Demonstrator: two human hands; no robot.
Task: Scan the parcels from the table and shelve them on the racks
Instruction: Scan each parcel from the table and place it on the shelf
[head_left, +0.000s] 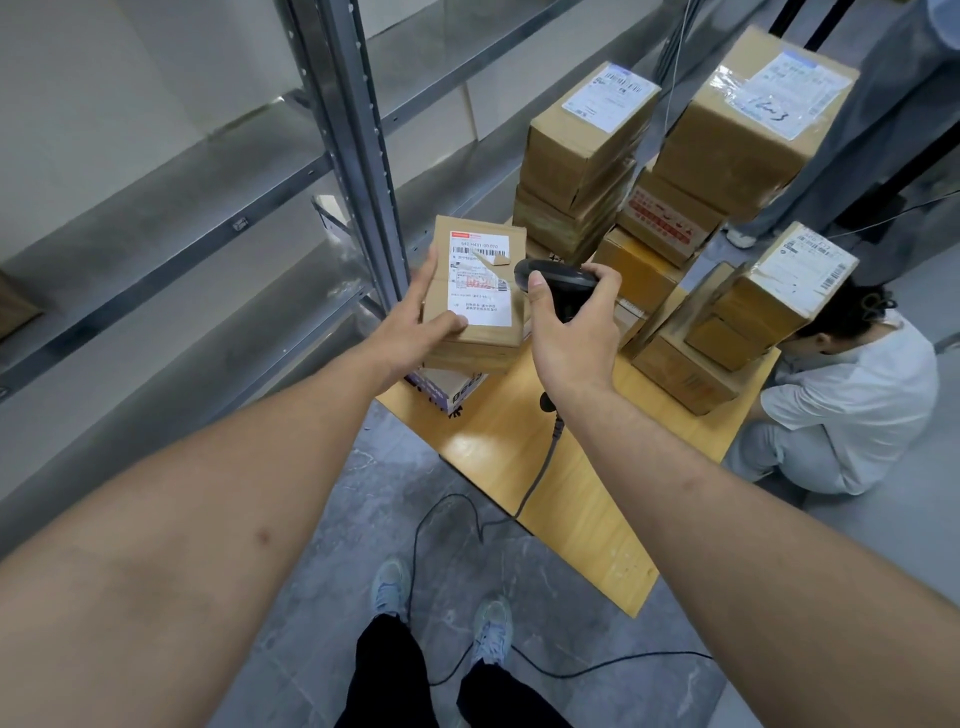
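A small brown parcel (480, 291) with a white shipping label lies on top of other boxes at the near left corner of the wooden table (571, 493). My left hand (415, 322) rests on its left edge, thumb on the label and fingers along the side. My right hand (569, 332) grips a black corded barcode scanner (558, 283), its head pointed at the label from the right. Behind stand several stacked cardboard parcels (582, 156) with labels. Grey metal racks (208, 218) run along the left.
A rack upright (363, 156) stands just left of the parcel. The scanner cable (467, 519) loops over the floor near my feet. A person in a white shirt (852, 395) crouches at the table's right side. Another person's legs (883, 130) stand at the back right.
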